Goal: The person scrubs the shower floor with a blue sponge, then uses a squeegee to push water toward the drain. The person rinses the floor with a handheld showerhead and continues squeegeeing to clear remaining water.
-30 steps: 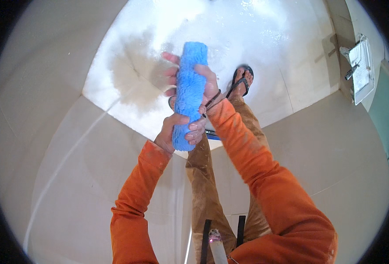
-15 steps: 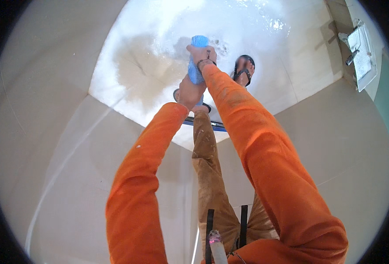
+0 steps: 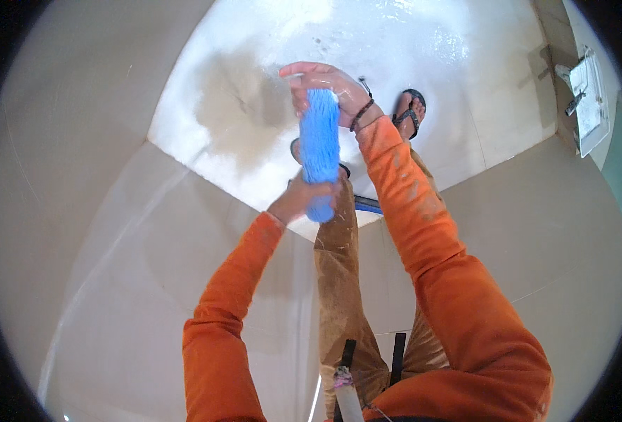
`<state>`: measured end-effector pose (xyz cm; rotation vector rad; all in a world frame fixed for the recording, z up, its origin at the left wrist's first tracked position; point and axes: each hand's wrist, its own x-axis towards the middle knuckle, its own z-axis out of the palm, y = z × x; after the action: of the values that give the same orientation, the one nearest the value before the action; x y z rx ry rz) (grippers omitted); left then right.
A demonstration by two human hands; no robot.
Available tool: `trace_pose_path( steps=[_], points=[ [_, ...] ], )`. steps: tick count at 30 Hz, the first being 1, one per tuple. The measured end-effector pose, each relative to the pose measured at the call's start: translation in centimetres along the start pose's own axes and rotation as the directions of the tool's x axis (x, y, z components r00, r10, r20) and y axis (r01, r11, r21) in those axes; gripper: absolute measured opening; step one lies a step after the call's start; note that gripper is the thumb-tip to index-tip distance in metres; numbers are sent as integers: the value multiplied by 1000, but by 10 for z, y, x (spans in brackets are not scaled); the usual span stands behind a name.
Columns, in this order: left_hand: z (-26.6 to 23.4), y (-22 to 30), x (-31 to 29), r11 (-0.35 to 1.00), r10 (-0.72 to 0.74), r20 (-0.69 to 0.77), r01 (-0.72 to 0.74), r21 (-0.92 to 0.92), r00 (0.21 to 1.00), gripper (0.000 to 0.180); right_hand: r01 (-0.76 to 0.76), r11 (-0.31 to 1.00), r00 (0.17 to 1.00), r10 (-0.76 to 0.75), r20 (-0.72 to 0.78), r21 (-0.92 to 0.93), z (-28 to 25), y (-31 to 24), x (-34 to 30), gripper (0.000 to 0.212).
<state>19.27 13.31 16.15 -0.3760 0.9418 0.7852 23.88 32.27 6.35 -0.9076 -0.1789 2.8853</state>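
Note:
A fluffy blue paint roller cover stands out lengthwise between my hands, its nap looking wet. My left hand is closed around its near end, and a short stub of blue shows below the fingers. At the far end my right hand is curled about the top of the cover, with the index finger reaching out to the left. White foam clings to the right hand's wet skin and to the cover's top edge. Some right-hand fingers are hidden behind the cover.
White suds spread over the wet floor around my sandalled feet. Behind the feet lies a blue and black bar-like thing. Pale walls enclose the corner. A white tray-like fixture sits at the far right.
Both hands have come up and nearer with the roller cover. The right hand has shifted to the cover's far end and its fingers have loosened; the left now grips the near end.

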Motion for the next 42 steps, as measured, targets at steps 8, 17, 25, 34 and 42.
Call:
trace_pose_path(
  steps=[8, 17, 25, 34, 42],
  points=[
    [-29, 7, 3, 892, 216, -257, -84, 444, 942, 16, 57, 997, 655, -72, -752, -45, 33, 26, 15, 37],
    [-32, -3, -3, 736, 548, -371, -222, 639, 750, 33, -78, 829, 604, -402, -688, -553, 15, 49, 26, 52],
    [-46, 3, -57, 987, 42, 90, -27, -157, 995, 24, -13, 979, 999, 6, 36, 205, 67, 81, -9, 47],
    [-103, 34, -22, 784, 442, -391, -135, 606, 807, 29, -157, 833, 739, -257, -622, -531, 91, 94, 83, 34],
    [-97, 2, -25, 683, 703, -548, -217, 698, 453, 62, -52, 505, 638, -647, -418, -861, 102, 142, 83, 52]
  ],
)
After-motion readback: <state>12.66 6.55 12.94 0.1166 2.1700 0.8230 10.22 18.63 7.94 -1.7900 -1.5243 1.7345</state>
